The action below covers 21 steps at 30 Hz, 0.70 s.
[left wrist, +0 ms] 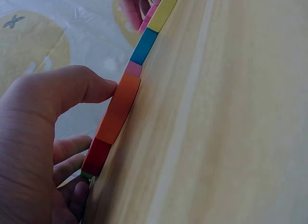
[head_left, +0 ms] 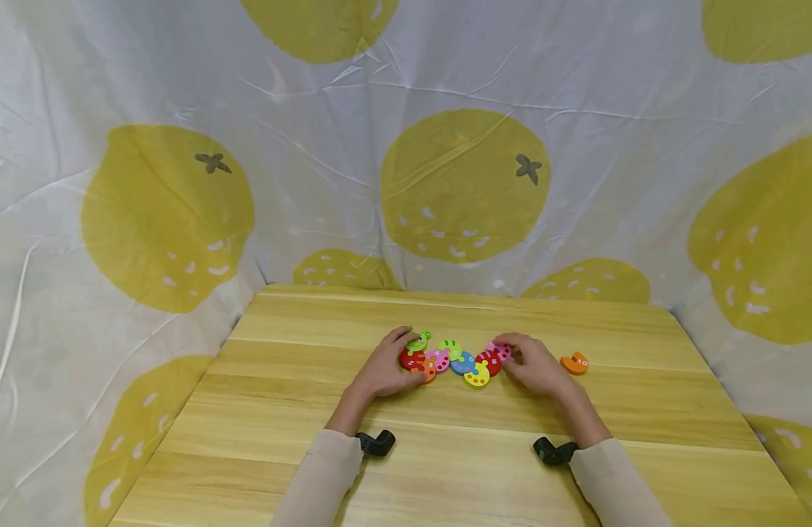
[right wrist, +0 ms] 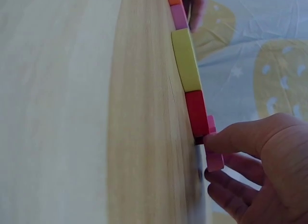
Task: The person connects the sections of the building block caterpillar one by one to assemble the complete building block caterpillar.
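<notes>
A row of joined, colourful caterpillar puzzle pieces lies on the wooden table, from a green head piece [head_left: 417, 342] on the left to a red piece [head_left: 490, 364] on the right. My left hand [head_left: 382, 368] holds the head end, its thumb on the orange piece [left wrist: 121, 108] and its fingers round by the red piece [left wrist: 97, 156] and green head. At the other end, my right hand [head_left: 534, 364] pinches a pink piece [right wrist: 214, 161] between thumb and fingers. That piece sits slightly higher than the red piece [right wrist: 197, 113] beside it.
A loose orange piece [head_left: 574, 364] printed with 10 lies right of my right hand. Black wrist devices [head_left: 377, 443] sit at both cuffs. The wooden table [head_left: 472, 468] meets a lemon-print curtain [head_left: 320, 176] at its back and sides.
</notes>
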{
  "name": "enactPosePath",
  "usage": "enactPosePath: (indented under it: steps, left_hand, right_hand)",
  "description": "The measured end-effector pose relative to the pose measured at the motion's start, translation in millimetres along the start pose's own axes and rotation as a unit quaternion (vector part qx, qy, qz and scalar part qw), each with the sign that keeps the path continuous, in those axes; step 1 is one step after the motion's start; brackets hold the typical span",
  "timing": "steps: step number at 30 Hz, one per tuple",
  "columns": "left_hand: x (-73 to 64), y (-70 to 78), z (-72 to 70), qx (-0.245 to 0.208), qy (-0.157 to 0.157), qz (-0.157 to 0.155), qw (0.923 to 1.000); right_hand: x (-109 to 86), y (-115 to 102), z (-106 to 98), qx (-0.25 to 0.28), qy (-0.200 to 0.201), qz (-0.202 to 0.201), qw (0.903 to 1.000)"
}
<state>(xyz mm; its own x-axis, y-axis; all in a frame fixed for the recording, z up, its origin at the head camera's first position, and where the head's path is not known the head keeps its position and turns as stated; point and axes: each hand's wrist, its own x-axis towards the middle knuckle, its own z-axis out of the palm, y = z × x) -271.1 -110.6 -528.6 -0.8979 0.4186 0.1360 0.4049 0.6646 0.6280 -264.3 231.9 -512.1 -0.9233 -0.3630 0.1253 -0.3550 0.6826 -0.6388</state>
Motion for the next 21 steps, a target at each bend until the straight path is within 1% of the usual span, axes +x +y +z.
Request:
enactPosePath:
  steps: [7,10,13,17,21]
  left_hand:
    - [2.4,0.7,-1.3,0.010,-0.002,-0.001,0.9999]
    - [2.2,1.2,-2.0,0.014,-0.006,0.005,0.9999]
    - [0.9,1.3,-2.3,0.020,-0.013,0.016,0.9996]
    - [-0.1,-0.8,-1.4,0.029,-0.019,0.027,0.9990]
    - [-0.8,-3.4,-0.3,0.036,-0.019,0.031,0.9987]
  right_hand:
    - [1.1,-1.0,-0.2,-0.019,-0.006,-0.003,0.9998]
    - [1.3,-1.2,-0.4,-0.024,-0.006,0.000,0.9997]
    - [1.1,0.5,0.2,-0.019,-0.003,-0.007,0.9998]
    - [-2.1,3.9,-0.4,-0.005,0.017,-0.005,0.9998]
    - [-10.3,6.1,-6.0,0.007,0.044,0.019,0.9988]
